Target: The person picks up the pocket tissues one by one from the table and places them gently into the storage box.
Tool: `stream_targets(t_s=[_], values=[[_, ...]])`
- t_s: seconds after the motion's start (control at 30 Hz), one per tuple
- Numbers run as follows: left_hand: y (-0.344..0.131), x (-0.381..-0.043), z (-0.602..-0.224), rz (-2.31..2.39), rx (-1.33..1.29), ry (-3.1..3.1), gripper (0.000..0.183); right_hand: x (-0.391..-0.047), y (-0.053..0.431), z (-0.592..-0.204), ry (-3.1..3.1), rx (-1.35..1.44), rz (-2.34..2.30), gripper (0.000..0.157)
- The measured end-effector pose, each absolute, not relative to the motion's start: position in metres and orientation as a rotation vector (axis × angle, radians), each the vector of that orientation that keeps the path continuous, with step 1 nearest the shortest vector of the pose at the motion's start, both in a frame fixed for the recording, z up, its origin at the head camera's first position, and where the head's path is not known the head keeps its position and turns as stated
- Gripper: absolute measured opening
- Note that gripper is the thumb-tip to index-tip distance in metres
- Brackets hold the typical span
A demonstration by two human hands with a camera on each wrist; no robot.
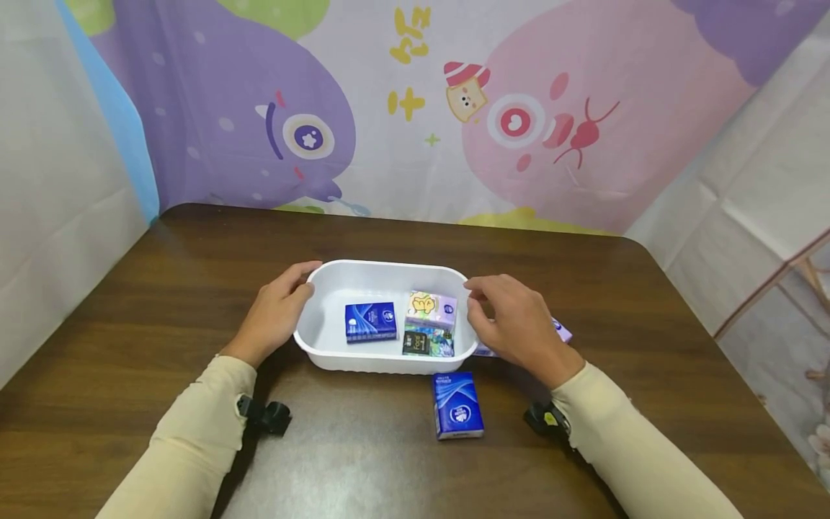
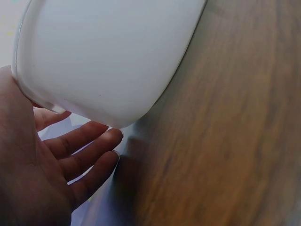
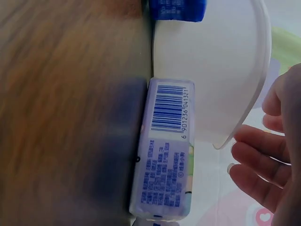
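Observation:
A white plastic tub (image 1: 366, 360) stands on the table, and my left hand (image 1: 275, 310) holds its left end, thumb at the rim. In the left wrist view several fingers (image 2: 89, 160) curve loosely near the tub's end. My right hand (image 1: 519, 324) is at the right end, its fingertips (image 3: 240, 136) at the rim and no pack in it. Inside lie a blue tissue pack (image 1: 371, 322), a purple-and-yellow tissue pack (image 1: 431, 308) and a dark floral pack (image 1: 428, 342). Beside the tub's right end, partly under my right hand, sits a purple tissue pack (image 3: 164, 150) with a barcode.
Another blue tissue pack (image 1: 458, 406) lies just in front of the tub. A second light pack (image 3: 155, 222) peeks out past the barcoded one. Brown wooden table (image 1: 350, 447) surrounds the tub, with a cartoon-print cloth (image 1: 402, 158) hanging behind.

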State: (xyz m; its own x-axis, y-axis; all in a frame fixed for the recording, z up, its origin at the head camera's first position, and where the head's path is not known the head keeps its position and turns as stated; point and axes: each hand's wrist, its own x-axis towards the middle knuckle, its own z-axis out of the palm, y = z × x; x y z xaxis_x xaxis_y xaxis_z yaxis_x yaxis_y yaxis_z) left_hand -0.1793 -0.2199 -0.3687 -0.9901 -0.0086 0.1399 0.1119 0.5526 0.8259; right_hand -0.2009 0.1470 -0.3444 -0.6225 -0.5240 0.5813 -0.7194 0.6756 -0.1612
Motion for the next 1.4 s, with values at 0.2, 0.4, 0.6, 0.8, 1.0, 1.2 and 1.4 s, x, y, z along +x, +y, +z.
stream_targets(t_s=[0.2, 0.4, 0.6, 0.8, 1.0, 1.2, 1.4], values=[[-0.219, -0.179, -0.371, -1.436, -0.087, -2.652, 0.043, -0.2, 0.152, -0.345, -2.436, 0.907, 0.519, 0.027], [-0.218, -0.181, -0.371, -1.435, -0.069, -2.668, 0.044, -0.197, 0.157, -0.344, -2.549, 0.846, 0.493, 0.024], [-0.216, -0.182, -0.371, -1.426, -0.079, -2.668, 0.044, -0.196, 0.162, -0.345, -2.613, 0.837, 0.433, 0.019], [-0.216, -0.183, -0.37, -1.424, -0.084, -2.665, 0.044, -0.195, 0.166, -0.344, -2.706, 0.826, 0.381, 0.022], [-0.22, -0.182, -0.368, -1.42, -0.091, -2.655, 0.044, -0.195, 0.169, -0.345, -2.74, 0.886, 0.313, 0.026], [-0.221, -0.181, -0.369, -1.421, -0.086, -2.651, 0.043, -0.194, 0.171, -0.346, -2.772, 0.919, 0.289, 0.025], [-0.22, -0.18, -0.371, -1.44, -0.091, -2.645, 0.043, -0.193, 0.173, -0.348, -2.848, 0.888, 0.256, 0.025]])
